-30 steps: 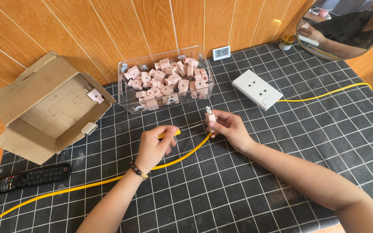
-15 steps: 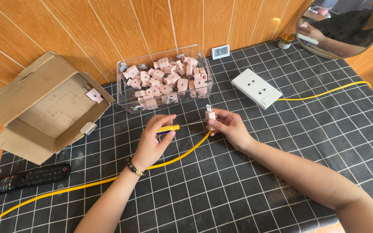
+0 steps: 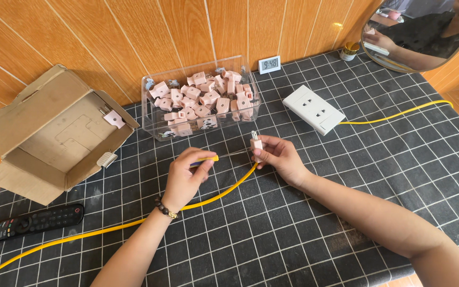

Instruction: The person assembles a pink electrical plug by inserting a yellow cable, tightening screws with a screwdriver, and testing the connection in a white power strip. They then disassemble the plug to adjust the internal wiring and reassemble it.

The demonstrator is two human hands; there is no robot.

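On the far left of the black gridded mat [image 3: 346,212]: an open cardboard box [image 3: 54,133], flaps spread, with one pink plug [image 3: 115,119] resting on its right wall and a small white piece [image 3: 107,159] at its lower right edge. Below the box, a black remote control [image 3: 30,223], lying flat near the mat's left edge. From the bottom left corner, a yellow cable [image 3: 107,230] running up and to the right across the mat, curving beneath the left wrist and rising toward the right hand.

Near the middle, left hand [image 3: 187,178], beaded bracelet at the wrist, closed in a pinch on the yellow cable end [image 3: 208,158], which points right. Behind the hands, against the wooden wall, a clear plastic bin [image 3: 152,125] heaped with pink plugs [image 3: 203,101]. Just right of the cable end, well short of touching it, right hand [image 3: 280,159], fingers closed around a pink plug adapter [image 3: 256,143], held upright with metal prongs on top.

Further right, behind the bin's corner, a small digital clock [image 3: 269,64] propped at the wall. Right of that, a white power strip [image 3: 313,109] lying flat, with a second stretch of yellow cable [image 3: 399,114] trailing from it toward the right edge. At the top right, a round mirror [image 3: 426,32] leaning on the wall, and a small jar [image 3: 349,51] beside its left rim.
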